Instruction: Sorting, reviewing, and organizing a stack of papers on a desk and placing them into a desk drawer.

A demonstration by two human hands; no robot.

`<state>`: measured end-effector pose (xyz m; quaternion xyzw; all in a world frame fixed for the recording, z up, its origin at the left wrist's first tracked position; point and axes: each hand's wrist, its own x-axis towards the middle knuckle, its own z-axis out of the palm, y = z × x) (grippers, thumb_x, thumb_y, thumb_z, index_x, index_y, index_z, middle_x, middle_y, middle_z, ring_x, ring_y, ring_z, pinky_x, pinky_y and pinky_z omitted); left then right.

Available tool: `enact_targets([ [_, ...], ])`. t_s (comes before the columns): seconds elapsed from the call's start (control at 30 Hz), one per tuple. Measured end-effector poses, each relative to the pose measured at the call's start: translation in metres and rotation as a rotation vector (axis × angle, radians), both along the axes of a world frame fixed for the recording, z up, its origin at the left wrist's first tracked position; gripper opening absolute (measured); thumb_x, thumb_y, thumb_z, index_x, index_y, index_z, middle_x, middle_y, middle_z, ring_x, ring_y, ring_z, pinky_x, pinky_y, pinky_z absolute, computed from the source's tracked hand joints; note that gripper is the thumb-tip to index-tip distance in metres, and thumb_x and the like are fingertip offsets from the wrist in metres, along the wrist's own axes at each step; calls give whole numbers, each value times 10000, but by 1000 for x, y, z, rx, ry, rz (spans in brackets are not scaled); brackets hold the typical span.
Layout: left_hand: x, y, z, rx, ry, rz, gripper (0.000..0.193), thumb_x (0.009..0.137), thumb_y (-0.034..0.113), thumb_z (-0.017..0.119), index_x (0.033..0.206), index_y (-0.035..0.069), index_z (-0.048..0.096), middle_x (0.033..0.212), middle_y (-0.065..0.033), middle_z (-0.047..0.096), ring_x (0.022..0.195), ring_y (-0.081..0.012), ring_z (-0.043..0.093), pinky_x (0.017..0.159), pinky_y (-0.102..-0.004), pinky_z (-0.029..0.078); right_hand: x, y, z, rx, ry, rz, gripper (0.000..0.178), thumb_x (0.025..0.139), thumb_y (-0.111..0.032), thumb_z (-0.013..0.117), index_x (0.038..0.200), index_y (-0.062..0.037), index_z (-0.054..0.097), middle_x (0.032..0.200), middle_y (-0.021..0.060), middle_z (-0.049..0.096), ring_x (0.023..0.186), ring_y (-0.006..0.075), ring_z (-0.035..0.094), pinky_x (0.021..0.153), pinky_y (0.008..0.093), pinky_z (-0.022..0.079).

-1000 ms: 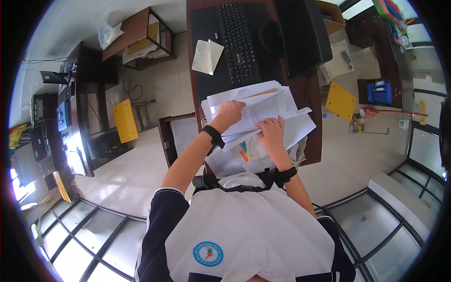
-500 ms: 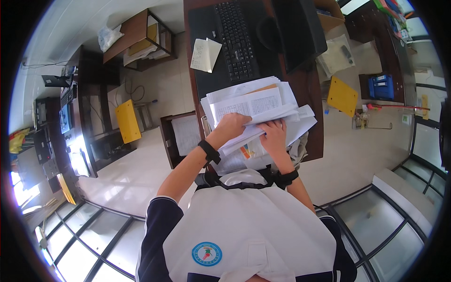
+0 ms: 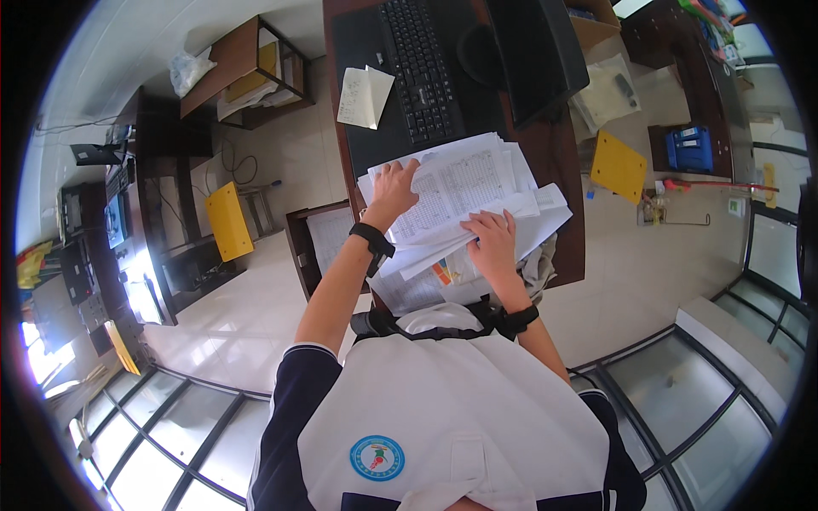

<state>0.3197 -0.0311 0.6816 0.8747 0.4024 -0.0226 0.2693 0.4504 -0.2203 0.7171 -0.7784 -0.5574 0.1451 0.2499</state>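
I see a loose stack of white printed paper sheets (image 3: 464, 209) lying on the dark brown wooden tabletop (image 3: 562, 162), just below a black keyboard (image 3: 417, 64). My left hand (image 3: 394, 189) grips its upper left edge, fingers curled; my right hand (image 3: 492, 243) presses flat, fingers spread, on its lower part.

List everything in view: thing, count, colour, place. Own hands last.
paper stack: one loose pile, white printed sheets, near edge of desk
desk: one, dark brown, top centre
keyboard: one, black, on desk beyond the papers
monitor: one, black, right of keyboard
folded note: one, white, left of keyboard
yellow board: one, on floor right of desk
yellow panel: one, on floor left
blue box: one, far right
wooden shelf: one, brown, upper left
left hand: on the pile's left edge, black wristband
right hand: flat on the pile's near side, black wristband
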Motion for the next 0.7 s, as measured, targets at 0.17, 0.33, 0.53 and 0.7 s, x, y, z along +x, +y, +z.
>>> enact_targets([
  [0.17, 4, 4, 3, -193, 45, -62, 543, 597, 192, 730, 1091, 79, 536, 923, -170, 601, 909, -330, 567, 790, -392, 458, -1, 1, -2, 2, 1, -4, 268, 598, -27, 593, 842, -128, 638, 940, 14, 593, 1013, 196, 511, 1009, 445, 231],
  [0.33, 11, 0, 11, -262, 122, -64, 423, 609, 225, 721, 990, 73, 622, 851, -183, 626, 836, -329, 598, 752, -386, 472, -2, -2, -1, 17, 3, -5, 277, 590, -25, 597, 845, -127, 632, 939, 16, 592, 1011, 201, 512, 1008, 448, 233],
  [0.53, 11, -32, 44, -35, 29, -197, 257, 632, 162, 662, 877, 84, 658, 749, -163, 626, 727, -324, 612, 671, -405, 482, -4, -13, 0, 39, -20, -9, 299, 588, -12, 577, 855, -136, 631, 947, 14, 592, 1015, 204, 511, 1007, 452, 233],
  [0.7, 3, -62, 91, -13, 23, -296, 191, 650, 65, 578, 825, 84, 651, 635, -168, 589, 638, -326, 601, 572, -415, 475, 0, -22, 1, 23, -5, -15, 328, 612, -24, 552, 904, -147, 637, 969, 30, 597, 1028, 213, 508, 1007, 457, 236],
])
